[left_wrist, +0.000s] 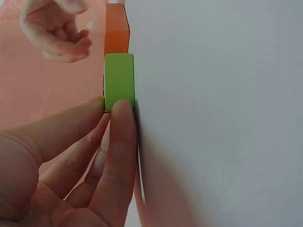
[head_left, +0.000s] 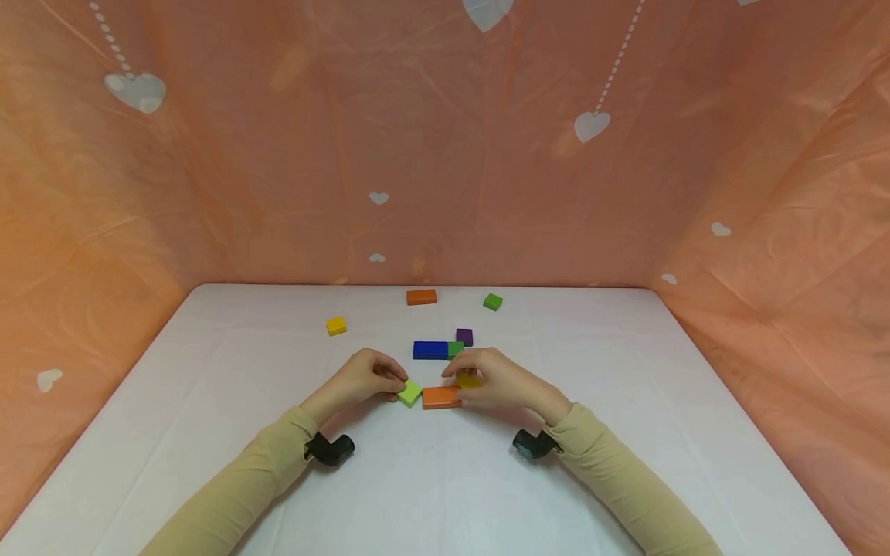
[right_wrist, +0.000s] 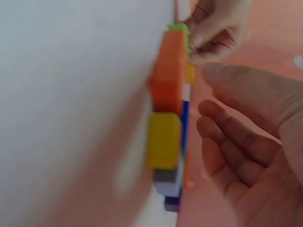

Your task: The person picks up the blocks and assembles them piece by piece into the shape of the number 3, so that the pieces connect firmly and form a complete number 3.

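My left hand pinches a lime green block between thumb and fingers. That block stands at the left end of an orange rectangular block on the white table. In the left wrist view the lime green block appears end to end with the orange block. Over the orange block's right end hovers my right hand, its fingers loosely bent and holding nothing. A yellow block sits at that end, apart from the fingers in the right wrist view. A greyish block shows beyond it, blurred.
Behind the hands lie a blue block, a green block against it and a purple block. Farther back are a yellow block, an orange block and a green block. An orange cloth surrounds the table.
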The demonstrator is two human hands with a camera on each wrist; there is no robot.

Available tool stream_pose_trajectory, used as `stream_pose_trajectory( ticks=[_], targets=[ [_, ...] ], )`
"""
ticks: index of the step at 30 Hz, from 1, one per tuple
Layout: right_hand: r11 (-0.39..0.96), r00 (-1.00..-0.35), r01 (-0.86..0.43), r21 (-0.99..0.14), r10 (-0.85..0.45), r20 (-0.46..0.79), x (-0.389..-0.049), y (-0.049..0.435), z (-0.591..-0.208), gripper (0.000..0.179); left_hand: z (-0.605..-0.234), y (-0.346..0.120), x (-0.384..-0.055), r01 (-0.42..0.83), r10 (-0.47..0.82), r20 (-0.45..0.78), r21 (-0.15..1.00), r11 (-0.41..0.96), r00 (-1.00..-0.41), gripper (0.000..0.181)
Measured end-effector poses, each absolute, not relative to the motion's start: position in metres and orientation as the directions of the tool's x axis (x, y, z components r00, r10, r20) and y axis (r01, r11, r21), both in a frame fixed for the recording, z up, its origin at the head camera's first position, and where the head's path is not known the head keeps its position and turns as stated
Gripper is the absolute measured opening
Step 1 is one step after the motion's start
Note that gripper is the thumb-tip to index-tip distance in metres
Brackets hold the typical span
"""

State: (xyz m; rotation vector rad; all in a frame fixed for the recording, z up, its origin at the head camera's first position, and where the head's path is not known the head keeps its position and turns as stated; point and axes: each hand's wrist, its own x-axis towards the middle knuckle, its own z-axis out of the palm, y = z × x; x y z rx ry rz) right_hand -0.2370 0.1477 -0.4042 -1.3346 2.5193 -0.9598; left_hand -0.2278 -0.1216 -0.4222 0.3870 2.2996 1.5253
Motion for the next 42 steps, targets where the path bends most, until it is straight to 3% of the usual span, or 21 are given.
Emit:
stream_pose_trajectory(
  ticks=[6, 20, 26, 31, 42],
  targets=[
    [0.363, -0.631, -0.659, -0.658, -0.743, 0.222, -0.256, 0.160, -0.389, 0.027, -0.423, -0.123, -0.230, 0.027, 0.411, -0.144, 0.923, 0.383, -0.900, 0.014],
    [0.486, -0.856, -0.428, -0.762, -0.488, 0.169, -0.315, 0.185, -0.375, 0.025, -0.425, -0.124, -0.230, 0.025, 0.400, -0.146, 0.920, 0.392, -0.905, 0.013],
    [0.480, -0.921, -0.304, -0.823, -0.370, 0.124, -0.338, 0.199, -0.377, 0.029, -0.425, -0.124, -0.231, 0.031, 0.403, -0.143, 0.917, 0.397, -0.904, 0.013],
    [0.471, -0.948, -0.204, -0.858, -0.315, 0.053, -0.347, 0.204, -0.377, 0.038, -0.425, -0.125, -0.231, 0.030, 0.407, -0.145, 0.919, 0.393, -0.902, 0.014],
    [0.559, -0.973, -0.172, -0.811, -0.225, 0.051, -0.367, 0.210, -0.403, 0.035, -0.426, -0.125, -0.231, 0.031, 0.419, -0.146, 0.921, 0.387, -0.896, 0.015]
  ],
)
